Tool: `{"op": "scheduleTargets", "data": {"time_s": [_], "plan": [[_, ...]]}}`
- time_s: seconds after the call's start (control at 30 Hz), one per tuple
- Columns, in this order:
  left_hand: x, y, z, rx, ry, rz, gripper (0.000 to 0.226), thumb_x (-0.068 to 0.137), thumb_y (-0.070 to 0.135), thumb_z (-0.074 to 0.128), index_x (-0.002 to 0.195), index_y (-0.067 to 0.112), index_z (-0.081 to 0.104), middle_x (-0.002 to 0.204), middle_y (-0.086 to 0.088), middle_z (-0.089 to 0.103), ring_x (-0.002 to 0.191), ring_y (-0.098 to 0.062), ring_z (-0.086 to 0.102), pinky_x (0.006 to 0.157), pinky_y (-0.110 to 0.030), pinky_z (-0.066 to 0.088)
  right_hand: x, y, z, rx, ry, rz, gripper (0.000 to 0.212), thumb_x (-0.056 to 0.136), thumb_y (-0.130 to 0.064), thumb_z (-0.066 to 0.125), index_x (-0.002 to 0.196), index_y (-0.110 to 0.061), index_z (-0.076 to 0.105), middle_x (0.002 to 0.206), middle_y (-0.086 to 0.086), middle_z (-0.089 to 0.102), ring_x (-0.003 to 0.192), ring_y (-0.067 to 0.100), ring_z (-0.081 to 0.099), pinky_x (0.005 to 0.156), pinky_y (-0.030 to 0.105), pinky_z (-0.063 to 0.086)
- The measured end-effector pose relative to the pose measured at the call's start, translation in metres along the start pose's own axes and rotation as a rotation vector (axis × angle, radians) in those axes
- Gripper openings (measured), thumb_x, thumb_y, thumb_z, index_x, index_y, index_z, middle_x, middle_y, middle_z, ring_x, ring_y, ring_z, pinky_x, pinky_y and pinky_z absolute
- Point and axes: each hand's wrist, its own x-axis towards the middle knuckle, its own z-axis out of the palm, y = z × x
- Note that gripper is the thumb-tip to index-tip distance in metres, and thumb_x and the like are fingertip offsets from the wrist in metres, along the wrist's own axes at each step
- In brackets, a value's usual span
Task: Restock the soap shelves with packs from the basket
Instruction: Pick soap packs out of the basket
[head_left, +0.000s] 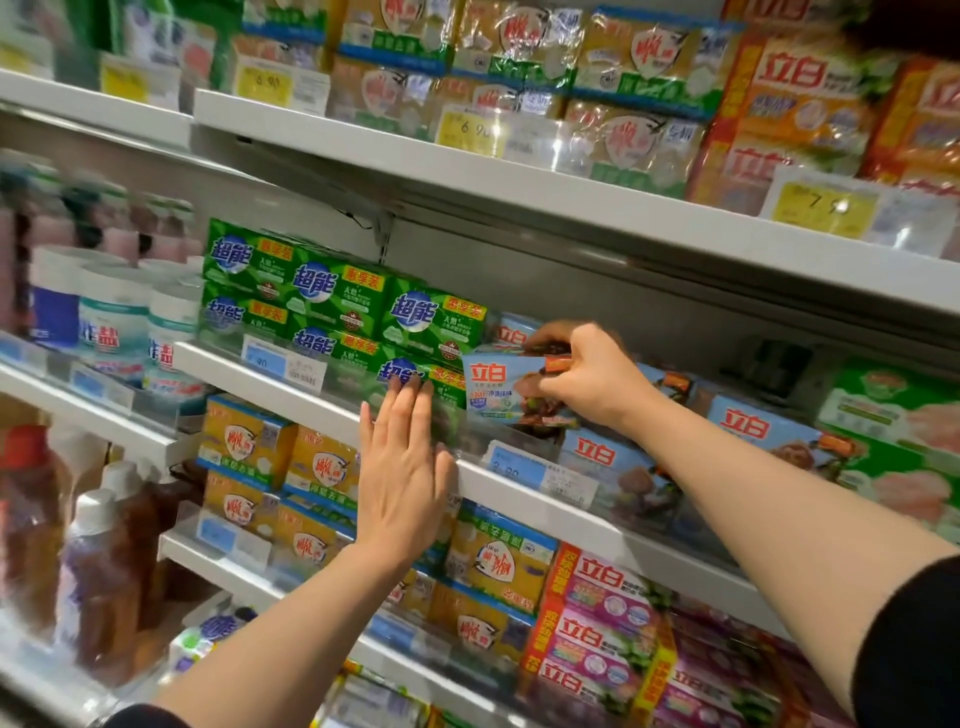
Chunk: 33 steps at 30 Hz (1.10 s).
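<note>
The light-blue soap pack (501, 387) sits at the front of the middle shelf (524, 496), pinched at its right end by the right hand (587, 376), which covers that end. The left hand (402, 470) lies flat, fingers straight, against the green soap packs (343, 306). Bottles (98, 566) at far left are blurred.

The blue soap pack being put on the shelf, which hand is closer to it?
The right hand: it grips the blue soap pack at its right end. The left hand is lower and to the left, its flat fingers pressing on the green soap packs.
</note>
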Motion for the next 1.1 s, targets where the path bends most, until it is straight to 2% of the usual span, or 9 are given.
{"op": "scheduleTargets", "data": {"time_s": [0.2,0.33,0.47,0.63,0.77,0.87,0.97,1.03,1.1], "plan": [[0.000,0.001,0.003,0.021,0.016,-0.002,0.061,0.088,0.027,0.029,0.142,0.002,0.039,0.147,-0.017,0.039,0.140,-0.028,0.026,0.119,-0.045,0.003,-0.013,0.005,0.030,0.009,0.000,0.034,0.035,0.080,-0.034,0.076,0.106,-0.024,0.054,0.109,-0.003,0.062,0.098,0.018,0.061,0.086,0.038,0.053],[0.000,-0.001,0.001,0.033,0.011,0.003,0.060,0.088,0.028,0.029,0.143,0.005,0.038,0.148,-0.016,0.038,0.140,-0.028,0.027,0.119,-0.046,0.005,-0.011,0.008,0.025,-0.453,-0.029,-0.097,0.025,0.086,-0.050,0.062,0.097,-0.028,0.064,0.104,-0.005,0.061,0.104,0.016,0.049,0.078,0.031,0.041],[0.001,0.002,0.000,0.071,0.011,0.004,0.058,0.087,0.028,0.029,0.140,0.007,0.040,0.144,-0.017,0.041,0.137,-0.031,0.030,0.117,-0.047,0.009,-0.009,0.014,0.017,-0.467,-0.109,-0.042,0.044,0.088,-0.051,0.057,0.129,-0.035,0.056,0.138,-0.004,0.052,0.127,0.022,0.040,0.105,0.040,0.032],[0.009,0.013,-0.004,0.077,0.026,-0.069,0.049,0.082,0.029,0.037,0.122,0.007,0.055,0.133,-0.023,0.046,0.128,-0.033,0.029,0.109,-0.056,0.032,-0.026,0.022,0.019,-0.361,-0.096,-0.038,0.038,0.095,-0.041,0.052,0.133,-0.035,0.054,0.140,-0.006,0.053,0.131,0.021,0.043,0.111,0.043,0.031],[0.006,0.029,-0.004,0.022,-0.007,-0.080,0.040,0.076,0.016,0.050,0.113,0.005,0.060,0.134,-0.024,0.046,0.127,-0.030,0.026,0.106,-0.063,0.033,-0.033,0.021,0.013,-0.437,-0.117,-0.017,0.036,0.096,-0.039,0.049,0.132,-0.035,0.054,0.137,-0.003,0.055,0.128,0.021,0.045,0.112,0.044,0.030],[0.003,0.035,-0.005,0.032,-0.043,-0.119,0.041,0.079,0.009,0.061,0.119,0.005,0.058,0.141,-0.023,0.040,0.131,-0.029,0.020,0.108,-0.062,0.028,-0.043,0.014,0.008,-0.424,-0.193,0.047,0.023,0.100,-0.029,0.044,0.114,-0.024,0.062,0.122,0.005,0.060,0.106,0.023,0.051,0.104,0.044,0.036],[0.000,0.045,-0.010,0.020,-0.045,-0.094,0.055,0.077,0.007,0.061,0.131,0.004,0.051,0.148,-0.022,0.032,0.136,-0.029,0.016,0.111,-0.062,0.023,-0.059,0.013,0.007,-0.372,-0.183,0.040,0.028,0.101,-0.034,0.041,0.076,-0.024,0.049,0.086,0.000,0.056,0.085,0.021,0.050,0.074,0.039,0.041],[-0.007,0.058,-0.015,-0.005,-0.038,-0.030,0.066,0.076,0.008,0.056,0.140,0.003,0.043,0.150,-0.019,0.028,0.138,-0.032,0.018,0.113,-0.061,0.023,-0.076,0.020,0.002,-0.298,-0.060,-0.011,0.029,0.100,-0.040,0.044,0.101,-0.017,0.061,0.099,0.003,0.064,0.095,0.026,0.057,0.072,0.036,0.042],[-0.017,0.080,-0.015,-0.070,-0.051,0.034,0.070,0.076,0.012,0.057,0.143,0.004,0.039,0.149,-0.017,0.029,0.138,-0.033,0.022,0.112,-0.060,0.024,-0.098,0.033,-0.009,-0.306,0.057,-0.073,0.041,0.098,-0.038,0.048,0.132,-0.017,0.054,0.127,0.005,0.061,0.117,0.024,0.053,0.093,0.039,0.044]]}}
